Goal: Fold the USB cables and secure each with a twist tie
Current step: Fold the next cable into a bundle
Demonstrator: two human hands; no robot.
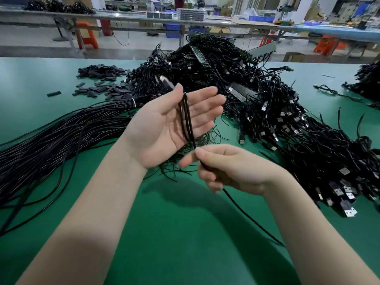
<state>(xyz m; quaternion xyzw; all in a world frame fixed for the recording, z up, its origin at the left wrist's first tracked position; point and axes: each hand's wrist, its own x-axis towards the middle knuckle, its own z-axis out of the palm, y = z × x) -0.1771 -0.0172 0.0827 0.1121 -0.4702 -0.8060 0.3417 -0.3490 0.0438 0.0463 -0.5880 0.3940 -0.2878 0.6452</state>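
Head view: left hand [164, 128] cradles folded cable [186, 118]; right hand [228, 169] pinches it.

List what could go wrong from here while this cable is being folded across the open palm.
1. The folded loops of the cable lie across the left hand, whose fingers are straight; with only the thumb near the plug end, they could spring open.
2. The free length trails from the right hand over the green table toward the cable pile and might snag.
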